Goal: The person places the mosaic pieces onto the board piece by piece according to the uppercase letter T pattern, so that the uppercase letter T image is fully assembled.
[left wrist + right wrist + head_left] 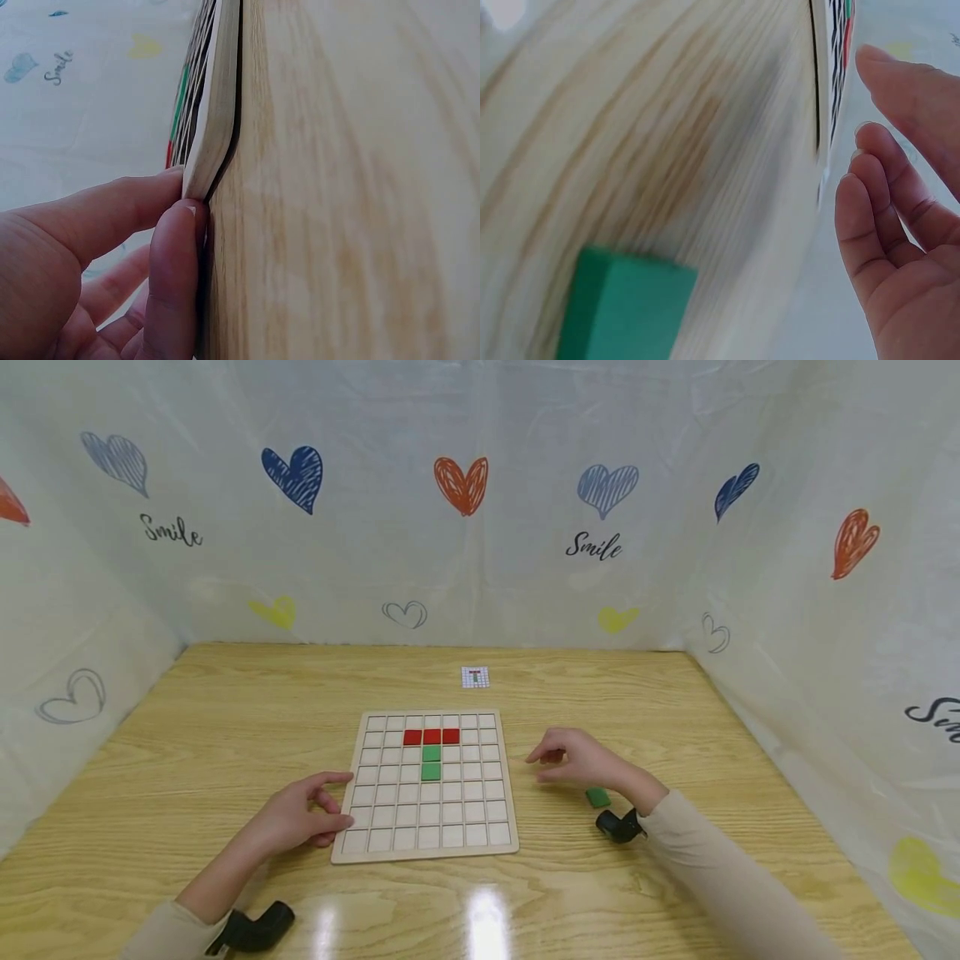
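Note:
Thumb and index finger spread apart, my left hand (311,810) touches the left edge of a wooden grid board (450,852). In the left wrist view, the fingertips sit right at the side of the board (214,135). Three red tiles (432,737) lie in a row in its upper part, with two green tiles (431,772) in a column below the middle one. To the right of the board, my right hand (581,758) hovers with fingers loosely bent and nothing between them. A loose green tile (597,797) lies on the table beside the right wrist.
Behind the board lies a small card (475,677) printed with a grid and a red and green T shape. A white curtain (480,568) with hearts and lettering encloses the wooden table (262,710) at the back and sides.

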`<state>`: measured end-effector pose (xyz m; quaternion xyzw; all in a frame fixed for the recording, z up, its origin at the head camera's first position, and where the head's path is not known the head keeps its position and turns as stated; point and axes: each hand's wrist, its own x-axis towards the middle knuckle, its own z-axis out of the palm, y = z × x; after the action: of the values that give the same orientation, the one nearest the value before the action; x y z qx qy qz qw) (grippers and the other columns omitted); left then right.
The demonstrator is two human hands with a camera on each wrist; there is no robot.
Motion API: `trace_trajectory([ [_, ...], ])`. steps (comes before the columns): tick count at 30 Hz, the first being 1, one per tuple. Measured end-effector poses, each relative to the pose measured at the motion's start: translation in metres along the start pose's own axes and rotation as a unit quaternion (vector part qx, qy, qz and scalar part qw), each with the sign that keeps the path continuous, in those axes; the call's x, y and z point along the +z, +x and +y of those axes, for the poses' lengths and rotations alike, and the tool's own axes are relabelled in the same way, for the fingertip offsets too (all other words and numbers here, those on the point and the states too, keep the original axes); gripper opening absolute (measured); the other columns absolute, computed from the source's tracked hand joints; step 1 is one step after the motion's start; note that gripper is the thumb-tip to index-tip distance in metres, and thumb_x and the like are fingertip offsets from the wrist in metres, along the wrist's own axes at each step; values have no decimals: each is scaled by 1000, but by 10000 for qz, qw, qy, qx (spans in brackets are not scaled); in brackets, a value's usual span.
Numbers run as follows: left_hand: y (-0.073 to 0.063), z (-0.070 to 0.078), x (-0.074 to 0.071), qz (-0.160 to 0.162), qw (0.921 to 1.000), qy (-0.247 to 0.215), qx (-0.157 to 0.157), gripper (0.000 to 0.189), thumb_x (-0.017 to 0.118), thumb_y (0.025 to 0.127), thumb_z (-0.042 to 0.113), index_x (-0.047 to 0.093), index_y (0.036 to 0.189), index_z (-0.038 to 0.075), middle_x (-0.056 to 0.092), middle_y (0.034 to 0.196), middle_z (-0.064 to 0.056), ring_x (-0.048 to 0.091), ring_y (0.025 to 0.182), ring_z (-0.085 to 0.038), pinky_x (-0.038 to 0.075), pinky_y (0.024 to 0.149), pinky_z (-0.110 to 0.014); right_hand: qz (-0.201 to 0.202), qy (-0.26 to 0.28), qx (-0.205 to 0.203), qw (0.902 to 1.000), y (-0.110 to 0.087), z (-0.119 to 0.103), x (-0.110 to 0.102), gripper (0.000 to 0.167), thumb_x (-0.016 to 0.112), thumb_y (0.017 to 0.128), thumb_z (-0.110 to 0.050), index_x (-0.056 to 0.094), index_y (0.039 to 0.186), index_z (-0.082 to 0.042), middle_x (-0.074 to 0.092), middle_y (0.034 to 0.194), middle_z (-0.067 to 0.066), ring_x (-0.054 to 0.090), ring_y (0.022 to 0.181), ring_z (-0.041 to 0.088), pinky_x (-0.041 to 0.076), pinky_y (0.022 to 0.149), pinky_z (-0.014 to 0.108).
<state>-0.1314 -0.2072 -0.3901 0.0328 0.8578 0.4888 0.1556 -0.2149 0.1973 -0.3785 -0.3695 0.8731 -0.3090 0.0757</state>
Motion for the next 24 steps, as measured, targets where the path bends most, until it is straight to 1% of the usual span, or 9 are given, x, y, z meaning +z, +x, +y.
trace_trajectory([
  [5, -1, 1, 0, 13, 10000, 2, -12, 68, 77, 77, 12, 43, 135, -3, 54, 82, -9, 57, 61, -18, 53, 53, -30, -9, 41, 41, 10000, -10, 6, -3, 19, 74, 80, -8, 71, 99, -4, 59, 84, 3, 53, 76, 16, 48, 70, 29],
  [9, 0, 0, 0, 21, 10000, 17, -11, 69, 77, 77, 12, 43, 135, -3, 54, 82, -9, 57, 61, -18, 53, 53, -30, 0, 183, 115, 9998, -19, 10, -5, 19, 73, 81, -8, 71, 99, -4, 60, 87, 3, 54, 78, 19, 49, 70, 31],
  [13, 0, -1, 0, 32, 10000, -7, 16, 68, 77, 77, 12, 43, 134, -3, 54, 82, -9, 57, 61, -18, 53, 53, -30, 11, 241, 225, 9995, -26, 12, -5, 20, 73, 81, -8, 70, 100, -4, 59, 87, 1, 54, 79, 17, 49, 71, 30],
  [19, 0, -1, 0, 31, 10000, -44, 67, 68, 77, 77, 12, 44, 134, -3, 54, 82, -9, 58, 61, -18, 53, 53, -29, 11, 92, 253, 9996, -36, 16, -6, 21, 74, 80, -13, 71, 100, -5, 60, 89, -1, 54, 80, 13, 49, 71, 28],
  [24, 0, -2, 0, 14, 10000, -51, 62, 68, 77, 77, 13, 43, 134, -3, 54, 81, -9, 57, 61, -18, 53, 52, -29, 42, 33, 299, 9995, -45, 22, -8, 19, 74, 80, -16, 71, 97, -7, 60, 89, -3, 55, 80, 12, 49, 72, 29],
])
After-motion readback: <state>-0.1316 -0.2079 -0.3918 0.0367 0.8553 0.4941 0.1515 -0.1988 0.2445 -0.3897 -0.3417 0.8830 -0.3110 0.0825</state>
